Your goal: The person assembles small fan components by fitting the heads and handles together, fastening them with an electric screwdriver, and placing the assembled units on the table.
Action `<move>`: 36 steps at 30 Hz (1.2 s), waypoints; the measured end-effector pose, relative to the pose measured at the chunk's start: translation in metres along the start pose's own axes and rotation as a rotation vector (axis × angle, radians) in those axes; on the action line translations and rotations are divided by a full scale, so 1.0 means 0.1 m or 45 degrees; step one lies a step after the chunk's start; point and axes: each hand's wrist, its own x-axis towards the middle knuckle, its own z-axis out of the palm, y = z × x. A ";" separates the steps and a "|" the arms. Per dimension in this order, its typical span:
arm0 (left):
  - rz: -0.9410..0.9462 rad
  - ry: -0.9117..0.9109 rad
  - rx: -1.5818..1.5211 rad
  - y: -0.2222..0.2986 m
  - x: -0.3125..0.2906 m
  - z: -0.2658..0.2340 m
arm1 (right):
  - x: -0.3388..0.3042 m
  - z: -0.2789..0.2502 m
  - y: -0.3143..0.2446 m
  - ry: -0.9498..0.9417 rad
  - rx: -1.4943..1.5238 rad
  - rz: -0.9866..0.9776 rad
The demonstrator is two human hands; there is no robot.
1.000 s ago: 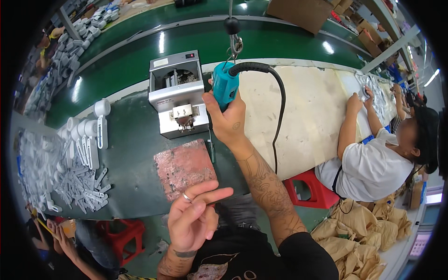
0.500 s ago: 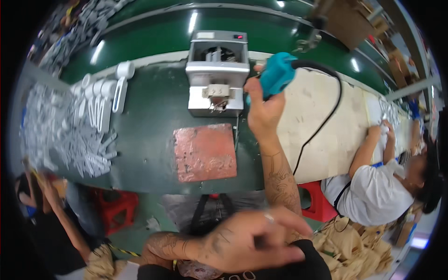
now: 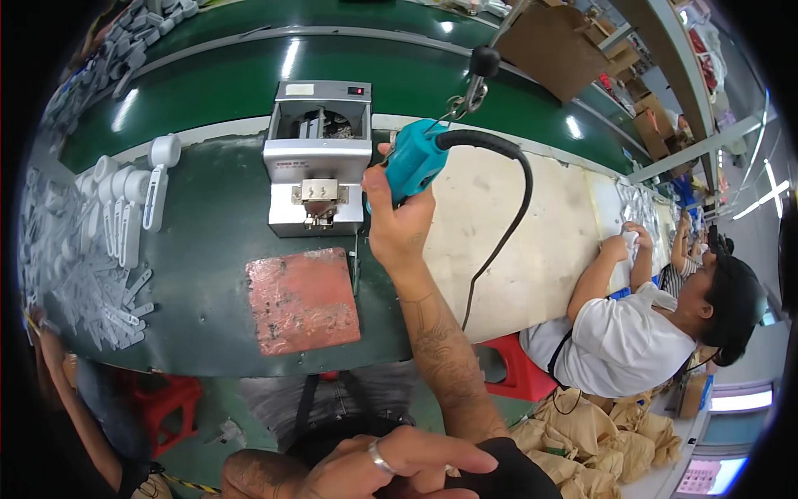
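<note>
My right hand (image 3: 401, 218) is wrapped around a teal electric screwdriver (image 3: 416, 162), lifted just right of a silver screw feeder (image 3: 320, 158). A thick black cord leaves the tool's upper end; its bit is hidden from view. A metal hook (image 3: 472, 93) hangs at the top of the tool. Close to my body, low in the picture, my left hand (image 3: 382, 467) wears a ring and holds nothing I can see. Its index finger stretches right, and the lower edge cuts off part of the hand. In front of the feeder lies a worn reddish pad (image 3: 303, 301).
Grey plastic strips (image 3: 100, 303) and white round-headed parts (image 3: 125, 187) crowd the bench's left side. A green conveyor belt (image 3: 224, 96) runs behind. Right, a person in a white shirt (image 3: 623, 345) works beside a red stool (image 3: 517, 370) and brown bags (image 3: 582, 424).
The view has swung right, so the bench and feeder sit farther left and lower. My left hand has dropped toward the lower edge; the screwdriver stays in my right hand.
</note>
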 end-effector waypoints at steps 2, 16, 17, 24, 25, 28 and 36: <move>0.018 0.090 -0.069 -0.09 -0.14 0.10 | 0.00 0.00 -0.02 0.016 0.017 0.026; -0.118 0.810 -0.223 -0.91 0.00 -0.41 | 0.03 -0.01 -0.02 0.023 -0.027 0.000; -0.123 0.828 -0.198 -0.93 -0.02 -0.43 | 0.02 0.00 -0.01 0.023 -0.032 -0.008; -0.111 0.840 -0.149 -0.97 -0.08 -0.47 | 0.01 0.01 -0.06 0.020 -0.038 0.046; -0.150 0.833 -0.082 -0.98 -0.14 -0.45 | 0.01 -0.01 -0.06 0.021 -0.054 0.050; -0.128 0.749 0.058 -1.10 -0.33 -0.48 | -0.02 -0.02 -0.04 0.006 -0.100 0.051; -0.090 0.693 -0.132 -1.28 -0.80 -0.36 | 0.01 0.02 -0.08 0.076 -0.094 -0.089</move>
